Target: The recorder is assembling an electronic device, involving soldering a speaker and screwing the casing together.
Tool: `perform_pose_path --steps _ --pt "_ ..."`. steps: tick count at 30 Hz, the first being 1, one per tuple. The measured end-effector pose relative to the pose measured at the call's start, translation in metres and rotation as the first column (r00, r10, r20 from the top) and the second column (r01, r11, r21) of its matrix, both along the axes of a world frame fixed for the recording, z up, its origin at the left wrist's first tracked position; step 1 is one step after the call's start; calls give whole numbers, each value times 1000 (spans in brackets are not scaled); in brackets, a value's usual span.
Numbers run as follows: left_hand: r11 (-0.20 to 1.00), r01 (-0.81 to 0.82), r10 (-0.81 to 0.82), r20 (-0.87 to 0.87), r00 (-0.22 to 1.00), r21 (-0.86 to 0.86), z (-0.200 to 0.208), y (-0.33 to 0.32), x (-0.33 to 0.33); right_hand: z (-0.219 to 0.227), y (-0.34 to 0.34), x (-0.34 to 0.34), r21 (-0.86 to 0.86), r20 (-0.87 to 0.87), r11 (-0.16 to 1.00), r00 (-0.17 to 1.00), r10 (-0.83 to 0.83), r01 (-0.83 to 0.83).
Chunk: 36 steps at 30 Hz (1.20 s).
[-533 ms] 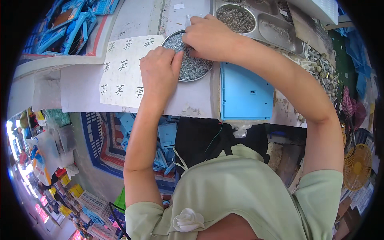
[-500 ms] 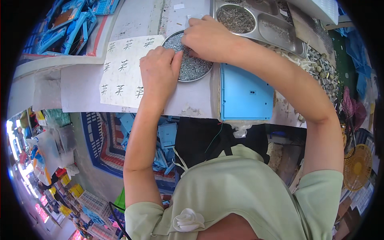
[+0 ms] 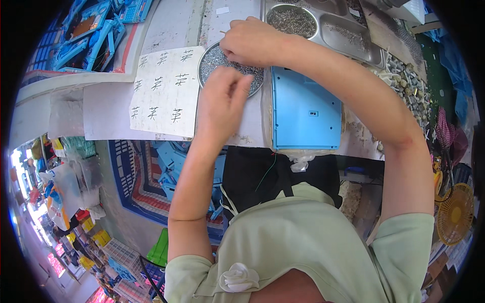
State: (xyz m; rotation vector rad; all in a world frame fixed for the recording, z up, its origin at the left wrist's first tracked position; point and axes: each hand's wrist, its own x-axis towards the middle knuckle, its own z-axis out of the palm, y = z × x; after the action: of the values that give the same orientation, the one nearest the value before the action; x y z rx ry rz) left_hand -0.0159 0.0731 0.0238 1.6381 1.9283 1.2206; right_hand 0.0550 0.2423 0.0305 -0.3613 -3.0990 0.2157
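A round metal dish on the table is filled with small silver pieces that look like screws. My left hand is over the dish's near side, its fingers curled in and the thumb alongside. Across the far part of the dish reaches my right hand, its fingers bent down and closed toward the pieces. Whatever either hand pinches is hidden or too small to make out. Right of the dish lies a flat light-blue plastic panel with a small slot and holes.
Left of the dish lies a white paper sheet with handwritten marks. A steel compartment tray holds small screws at the back right, with a pile of small parts beyond. Blue plastic housings fill a bin at the far left; a basket stands below.
My left hand has lifted off the dish's left rim and shifted right and nearer over the pieces. My right hand has moved slightly left and away from me.
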Motion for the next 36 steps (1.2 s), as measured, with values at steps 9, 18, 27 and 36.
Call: perform_pose_path --steps 9,18,27,36 --pt "977 100 -51 246 968 -190 9 10 15 13 14 34 -278 -307 960 950 -63 -26" --pt "964 227 -211 121 970 -140 4 26 14 26 32 181 -546 -122 808 932 -341 224" --pt "985 144 -131 125 983 -99 -1 20 9 35 27 186 -280 -126 940 963 -240 197" --pt "975 193 -196 -22 980 -113 5 39 13 36 27 188 -455 -71 833 920 -385 314"
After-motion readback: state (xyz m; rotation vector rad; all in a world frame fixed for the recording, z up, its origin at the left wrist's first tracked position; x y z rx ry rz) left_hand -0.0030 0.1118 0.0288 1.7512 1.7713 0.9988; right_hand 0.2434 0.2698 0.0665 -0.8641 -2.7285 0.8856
